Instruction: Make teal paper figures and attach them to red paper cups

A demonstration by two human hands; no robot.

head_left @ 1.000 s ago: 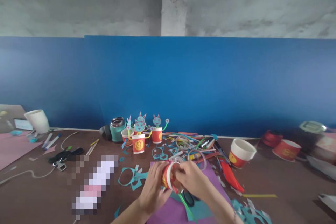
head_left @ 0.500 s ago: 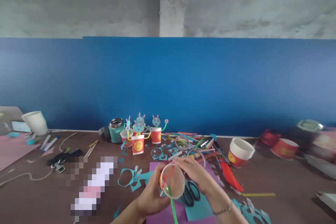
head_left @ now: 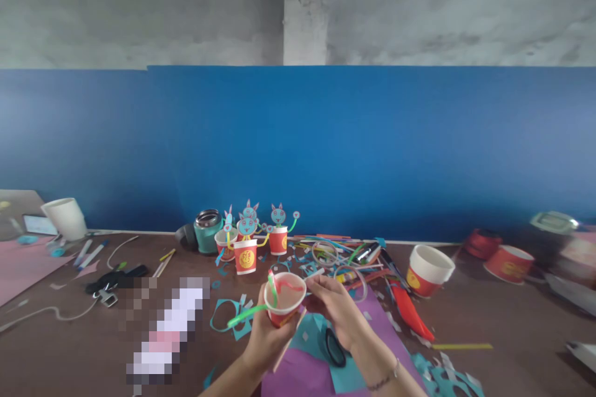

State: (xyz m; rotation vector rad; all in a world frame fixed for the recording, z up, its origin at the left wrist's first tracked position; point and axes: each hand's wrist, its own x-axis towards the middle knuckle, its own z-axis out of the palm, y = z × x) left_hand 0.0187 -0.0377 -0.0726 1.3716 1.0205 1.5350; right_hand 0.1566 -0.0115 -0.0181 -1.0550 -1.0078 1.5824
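Red-and-white paper cup (head_left: 285,299) sits in the left hand (head_left: 266,336), above the purple paper (head_left: 293,377), mouth up and tilted; fingers wrapped round its wall, firm hold. Green straw (head_left: 246,316) pokes out over the rim, left side; red strip or straw inside, can't tell which. Right hand (head_left: 339,310) just beside the rim, fingers curled nearly together; can't tell if anything's pinched. Step looks like fitting or adjusting the straws in the cup; next move probably calls for a steady left hold and light fingertip work at the rim. Scissors (head_left: 335,348) below the right hand, near the teal paper (head_left: 351,375). Further back, cat-faced cup figures (head_left: 245,257), straw pile (head_left: 342,254), stacked paper cups (head_left: 430,268).
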